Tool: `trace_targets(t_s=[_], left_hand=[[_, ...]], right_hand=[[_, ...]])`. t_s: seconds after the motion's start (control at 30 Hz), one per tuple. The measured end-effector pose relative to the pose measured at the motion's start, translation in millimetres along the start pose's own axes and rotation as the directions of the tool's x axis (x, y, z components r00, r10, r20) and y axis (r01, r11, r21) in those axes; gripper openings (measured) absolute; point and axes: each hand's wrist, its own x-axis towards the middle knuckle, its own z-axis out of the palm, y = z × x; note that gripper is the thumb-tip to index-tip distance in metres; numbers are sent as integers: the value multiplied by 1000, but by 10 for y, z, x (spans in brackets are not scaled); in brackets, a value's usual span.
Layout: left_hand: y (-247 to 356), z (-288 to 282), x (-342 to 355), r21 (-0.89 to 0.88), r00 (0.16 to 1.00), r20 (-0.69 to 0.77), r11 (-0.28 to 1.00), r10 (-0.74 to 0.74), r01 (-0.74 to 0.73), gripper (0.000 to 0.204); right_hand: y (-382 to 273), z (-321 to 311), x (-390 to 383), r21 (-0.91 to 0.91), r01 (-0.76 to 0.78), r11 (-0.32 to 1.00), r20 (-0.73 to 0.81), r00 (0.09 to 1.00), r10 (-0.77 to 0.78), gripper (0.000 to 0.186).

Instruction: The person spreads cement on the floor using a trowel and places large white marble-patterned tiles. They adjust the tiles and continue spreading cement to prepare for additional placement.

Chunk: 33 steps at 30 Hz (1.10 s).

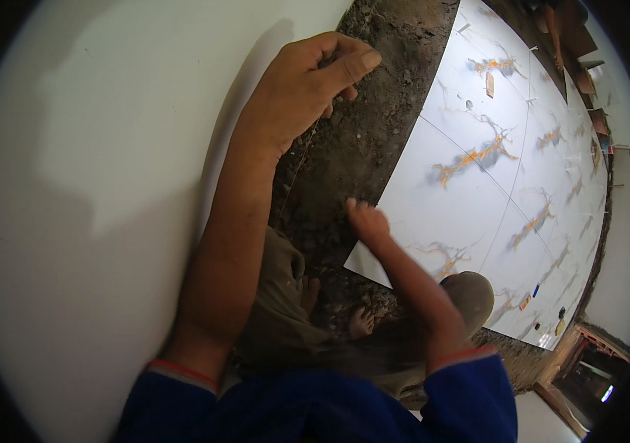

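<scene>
My left hand [315, 81] is raised beside the white wall [86, 162], fingers curled and pinched; a thin string [296, 171] runs down from it over the strip of dark, rough soil [355, 133], and it seems to be held there. My right hand [367, 220] is low by the left edge of the white marble-patterned tiles [411, 207], which have grey and orange veining. Its fingers are curled, slightly blurred, and whatever they might hold is too small to make out.
My knee [470, 295] and bare foot [361, 321] are below, over rubble. Small spacers and a brown piece [490, 85] lie on the tiles, with small coloured items [525, 301] lower right. Another person's arm [551, 33] reaches in at upper right. A doorway [592, 373] is at lower right.
</scene>
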Motion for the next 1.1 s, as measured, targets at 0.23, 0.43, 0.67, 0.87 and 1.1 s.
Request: trace_targets(t_s=[0.23,0.43,0.67,0.87,1.1], left_hand=[[14,-49,10,58,1000,24,998,15,-16,38],[129,-111,-78,76,995,-97,997,-26,33,35],[164,-78,-87,104,992,-128,994,-9,23,32],[154,-36,-90,31,987,-158,1000,10,-5,28],[250,-46,-121,13,973,-229,999,-30,34,30]], right_hand=[[-234,331,-148,365,-127,922,171,983,68,36],[806,-42,824,-282,91,955,-323,928,-184,40],[1570,-706,2302,242,-203,949,-374,883,284,24],[1273,-769,2190,665,-369,650,-76,832,550,50],[1185,-596,2173,353,-318,880,-390,805,448,21]])
